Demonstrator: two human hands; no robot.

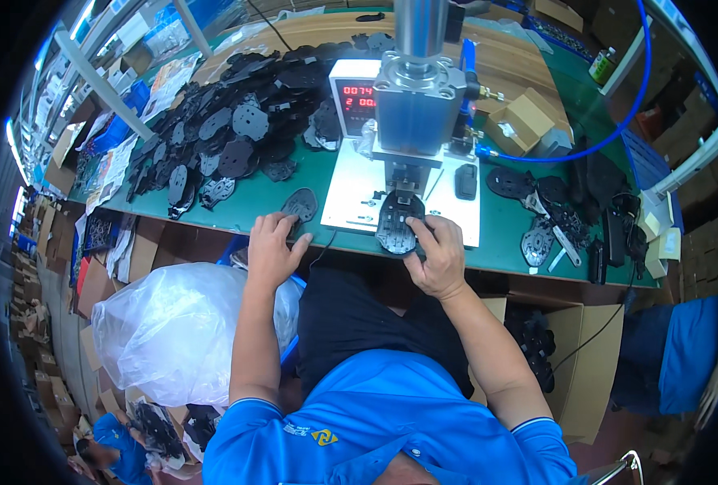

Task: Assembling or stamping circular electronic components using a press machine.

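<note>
At the press (411, 105), a black oval plastic shell (396, 226), shaped like a computer mouse base, lies beneath the press head with its ribbed inside up. My right hand (440, 257) pinches its near right edge, index finger on top and thumb at the rim. To the left, my left hand (274, 246) rests at the table's front edge with fingers apart. Its fingertips touch or nearly touch the lower edge of another dark oval shell (301, 204), which lies flat on the green mat. The underside of my right hand's grip is hidden.
A big heap of black shells (229, 121) covers the table's left. A counter box with red digits (354, 97) stands beside the press. Right are loose black parts (549, 210), a small carton (520, 121) and a blue air hose (585, 152). A clear plastic bag (185, 331) bulges below left.
</note>
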